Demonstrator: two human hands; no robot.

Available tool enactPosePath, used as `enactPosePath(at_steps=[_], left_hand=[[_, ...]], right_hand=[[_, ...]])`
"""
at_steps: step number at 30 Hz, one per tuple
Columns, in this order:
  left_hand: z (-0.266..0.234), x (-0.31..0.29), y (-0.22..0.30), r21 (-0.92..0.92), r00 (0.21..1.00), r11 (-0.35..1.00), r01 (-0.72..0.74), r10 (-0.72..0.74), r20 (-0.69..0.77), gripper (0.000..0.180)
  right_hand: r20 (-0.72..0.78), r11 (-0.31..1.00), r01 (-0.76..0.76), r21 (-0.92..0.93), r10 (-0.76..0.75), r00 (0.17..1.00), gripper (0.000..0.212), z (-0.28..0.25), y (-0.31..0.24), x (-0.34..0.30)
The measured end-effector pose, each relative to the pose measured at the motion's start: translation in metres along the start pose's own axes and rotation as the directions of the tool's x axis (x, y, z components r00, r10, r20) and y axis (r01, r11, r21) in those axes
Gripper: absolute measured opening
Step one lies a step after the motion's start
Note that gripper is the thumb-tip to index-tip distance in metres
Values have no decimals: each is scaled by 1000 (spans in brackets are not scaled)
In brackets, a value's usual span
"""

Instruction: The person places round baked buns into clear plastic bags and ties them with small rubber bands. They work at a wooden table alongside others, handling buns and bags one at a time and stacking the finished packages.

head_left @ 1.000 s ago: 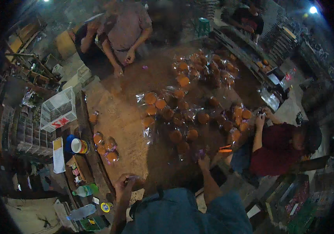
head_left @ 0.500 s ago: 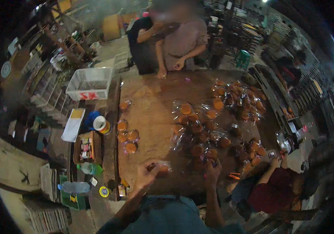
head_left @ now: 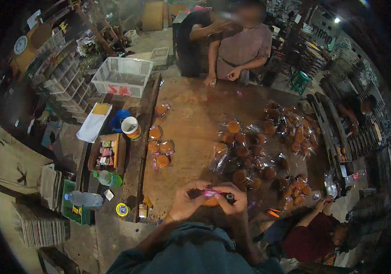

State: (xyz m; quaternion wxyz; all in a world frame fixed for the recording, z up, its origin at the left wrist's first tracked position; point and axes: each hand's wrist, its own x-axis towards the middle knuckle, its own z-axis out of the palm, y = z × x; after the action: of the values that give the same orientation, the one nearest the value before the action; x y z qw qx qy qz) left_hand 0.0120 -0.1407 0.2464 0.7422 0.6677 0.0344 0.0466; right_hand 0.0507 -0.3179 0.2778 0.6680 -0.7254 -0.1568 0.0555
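Note:
At the table's near edge, my left hand [head_left: 188, 202] and my right hand [head_left: 232, 199] meet, fingers pinched on the gathered top of a clear-wrapped round orange-brown cake [head_left: 211, 201]. A pink label [head_left: 210, 193] shows between the fingertips. A small dark object [head_left: 230, 198] sits in my right hand; its kind is unclear. Much of the cake is hidden by the fingers. Several similar wrapped cakes [head_left: 163, 161] lie to the left. A larger spread of cakes [head_left: 242, 151] in clear film covers the table's right half.
A wooden table [head_left: 184, 116] lies before me. Along its left are a white crate [head_left: 121, 77], a white tub [head_left: 131, 128], a box of small packets [head_left: 107, 153] and a green bottle [head_left: 107, 178]. Two people [head_left: 243, 45] stand at the far edge; another person [head_left: 312, 235] sits at right.
My hands have come together from apart, now both on one wrapped cake with the pink label between them. The view has shifted, so the table's contents sit differently in the picture.

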Motion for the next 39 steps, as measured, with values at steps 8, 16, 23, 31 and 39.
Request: enactPosePath(at_steps=[8, 16, 23, 31, 39], left_hand=[[-7, -1, 9, -49, 998, 996, 68, -69, -10, 22], [7, 0, -2, -55, 996, 998, 19, -23, -81, 13], [25, -4, -13, 182, 990, 974, -132, 119, 79, 20], [36, 3, 0, 354, 875, 802, -482, 422, 235, 39], [-4, 35, -57, -298, 840, 806, 511, -395, 373, 32]], right_hand=[[-77, 983, -18, -180, 4, 997, 18, 6, 13, 0], [-479, 957, 104, -272, -229, 848, 7, 18, 8, 13], [-547, 919, 139, 369, 93, 832, 17, 20, 26, 8], [-513, 983, 44, 176, 54, 857, 22, -4, 38, 18], [-518, 994, 83, 74, -33, 854, 26, -13, 38, 13]])
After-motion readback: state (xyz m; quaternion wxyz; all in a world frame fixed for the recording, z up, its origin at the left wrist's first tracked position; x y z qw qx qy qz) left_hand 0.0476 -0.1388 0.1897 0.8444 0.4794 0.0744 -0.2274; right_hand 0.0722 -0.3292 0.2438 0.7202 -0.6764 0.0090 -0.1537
